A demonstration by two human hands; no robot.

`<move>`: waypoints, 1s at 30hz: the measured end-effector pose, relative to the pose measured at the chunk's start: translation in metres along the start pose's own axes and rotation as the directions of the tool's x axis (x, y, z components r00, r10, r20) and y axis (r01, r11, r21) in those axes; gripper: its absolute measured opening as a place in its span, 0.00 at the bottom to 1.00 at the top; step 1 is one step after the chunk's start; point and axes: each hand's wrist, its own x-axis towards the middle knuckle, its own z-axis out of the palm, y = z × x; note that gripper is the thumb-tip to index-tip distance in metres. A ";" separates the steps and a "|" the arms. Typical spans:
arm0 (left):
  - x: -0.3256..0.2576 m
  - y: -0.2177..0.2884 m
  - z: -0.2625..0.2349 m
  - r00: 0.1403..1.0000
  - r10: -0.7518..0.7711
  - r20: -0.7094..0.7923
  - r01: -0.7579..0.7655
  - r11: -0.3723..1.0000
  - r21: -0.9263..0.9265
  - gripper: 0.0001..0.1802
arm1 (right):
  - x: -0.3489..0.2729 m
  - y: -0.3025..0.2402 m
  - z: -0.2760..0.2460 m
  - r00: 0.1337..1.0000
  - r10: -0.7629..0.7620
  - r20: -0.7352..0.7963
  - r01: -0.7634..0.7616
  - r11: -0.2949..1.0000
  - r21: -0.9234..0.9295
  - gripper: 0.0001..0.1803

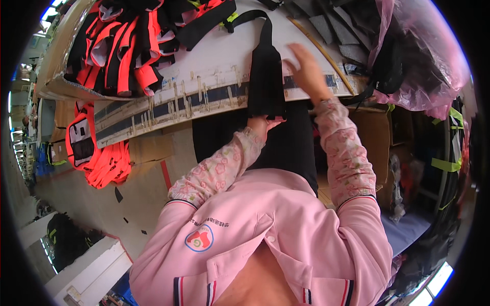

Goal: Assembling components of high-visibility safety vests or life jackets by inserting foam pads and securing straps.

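Note:
A black fabric piece point(265, 76) with a narrow strap lies over the near edge of the white table point(204, 64). My left hand point(261, 125) grips its near end from below; the fabric hides most of the fingers. Just right of the piece, my right hand point(306, 74) is raised above the table, fingers apart and holding nothing. From the far end of the piece, the black strap point(250, 14) curves left towards a bright green bit of trim point(232, 17).
At the left a cardboard box point(61, 79) holds many black and orange fabric pieces point(122, 51). A wooden ruler point(321, 53) lies right of my hand, near grey foam pieces point(339, 33) and a pink plastic bag point(429, 51). Orange items point(107, 158) hang below the table's left end.

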 end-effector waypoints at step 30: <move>0.002 -0.003 -0.004 0.999 -0.019 -0.029 0.017 0.998 -0.062 0.12 | -0.170 -0.090 -0.218 0.229 0.447 0.864 -0.834 0.548 -0.062 0.13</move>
